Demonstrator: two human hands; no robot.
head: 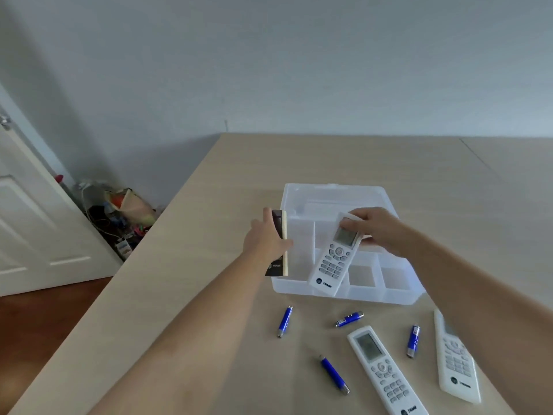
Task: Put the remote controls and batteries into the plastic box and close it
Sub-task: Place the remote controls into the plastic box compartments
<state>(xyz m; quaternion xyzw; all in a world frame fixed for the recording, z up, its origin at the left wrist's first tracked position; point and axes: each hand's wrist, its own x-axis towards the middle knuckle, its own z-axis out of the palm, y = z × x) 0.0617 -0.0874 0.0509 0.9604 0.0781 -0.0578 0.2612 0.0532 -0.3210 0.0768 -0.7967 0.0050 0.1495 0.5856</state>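
Soft, even daylight fills the frame, fairly bright, with only faint shadows under the batteries [284,321] on the table [209,235]. Wide-angle distortion bends lines toward 9 and 3 o'clock (the door [36,229] leans noticeably). Overall detail is slightly soft, with no glare.

Both arms extended forward; left hand [266,238] gripping, right hand [378,230] pinching, fingers curled.

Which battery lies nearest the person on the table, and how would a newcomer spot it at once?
Start at the clear plastic box on the wooden table, then come toward the viewer past the loose blue batteries. The one meant is the lowest battery, just left of the white remote lying flat. Unlike the other three, it sits closest to the viewer, slanting down to the right.
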